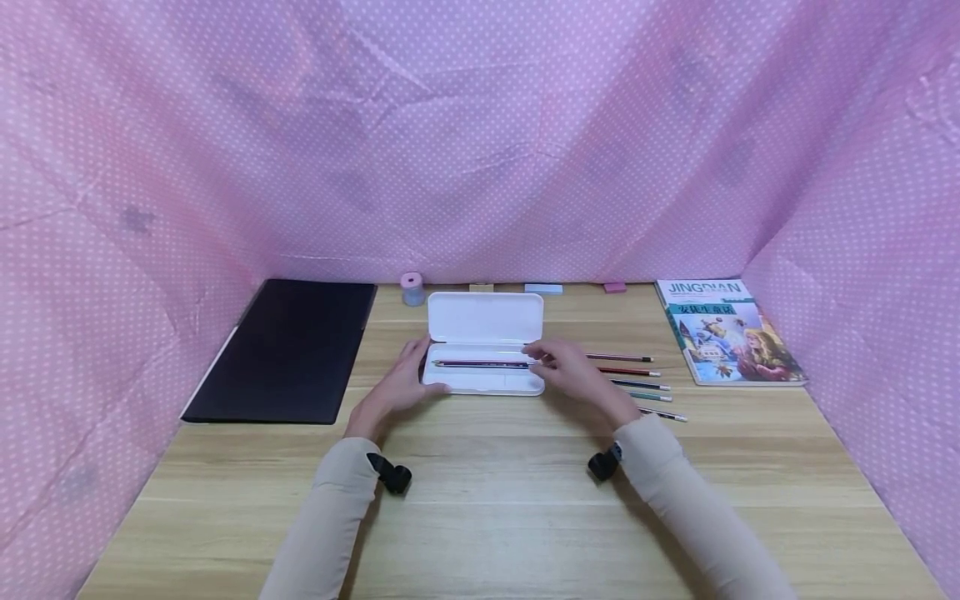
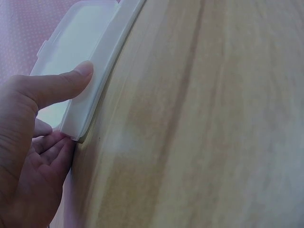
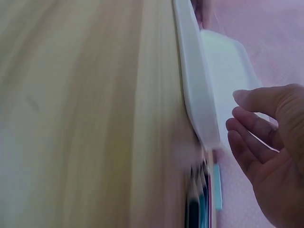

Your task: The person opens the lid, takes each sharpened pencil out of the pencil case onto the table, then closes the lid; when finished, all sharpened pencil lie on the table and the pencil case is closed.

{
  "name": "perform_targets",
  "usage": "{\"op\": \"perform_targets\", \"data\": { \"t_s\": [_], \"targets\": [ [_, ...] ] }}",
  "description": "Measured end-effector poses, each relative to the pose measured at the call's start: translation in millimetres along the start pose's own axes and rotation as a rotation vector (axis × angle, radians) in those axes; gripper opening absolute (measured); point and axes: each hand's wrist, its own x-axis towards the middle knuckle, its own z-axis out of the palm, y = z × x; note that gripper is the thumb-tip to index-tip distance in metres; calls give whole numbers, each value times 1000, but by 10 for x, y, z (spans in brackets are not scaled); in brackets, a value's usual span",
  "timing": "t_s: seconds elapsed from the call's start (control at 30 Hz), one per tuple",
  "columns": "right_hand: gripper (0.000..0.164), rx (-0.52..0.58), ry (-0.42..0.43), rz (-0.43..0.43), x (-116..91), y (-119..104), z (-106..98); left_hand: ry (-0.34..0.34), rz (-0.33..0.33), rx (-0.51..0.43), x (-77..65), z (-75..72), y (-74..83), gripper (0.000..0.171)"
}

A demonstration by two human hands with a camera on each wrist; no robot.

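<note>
A white pencil case (image 1: 468, 383) lies on the table with its lid (image 1: 486, 317) raised at the back. Inside it, pencils (image 1: 480, 364) lie lengthwise; their exact number is unclear. My left hand (image 1: 397, 385) grips the case's left end. In the left wrist view its thumb (image 2: 66, 85) lies over the front rim and the other fingers are at the end wall. Over the right end hovers my right hand (image 1: 573, 375), its fingers (image 3: 247, 147) loosely bent and nothing between them and the thumb. Several more pencils (image 1: 637, 396) lie to the right, partly hidden by that hand.
On the left is a black folder (image 1: 285, 350). Along the back stand or lie a pink-topped sharpener-like container (image 1: 412, 289), a tan block (image 1: 482, 288), a pale blue block (image 1: 543, 289) and a pink block (image 1: 615, 287). Books (image 1: 727, 342) are stacked at right. Pink dotted cloth (image 1: 480, 167) surrounds the table.
</note>
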Motion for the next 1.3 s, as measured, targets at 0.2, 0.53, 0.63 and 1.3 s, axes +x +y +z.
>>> {"op": "perform_targets", "data": {
  "t_s": [0.2,0.53,0.63,1.3],
  "targets": [
    [32,-21,-73,12,210,-53,123,0,-6,-3,5,-1,1,100],
    [34,-70,-181,60,362,-85,179,1,11,1,0,-9,8,101],
    [32,-68,-192,77,374,-95,179,4,13,0,5,-10,-3,101],
    [21,39,-132,134,281,-77,97,7,2,2,5,20,-28,102]
  ]
}}
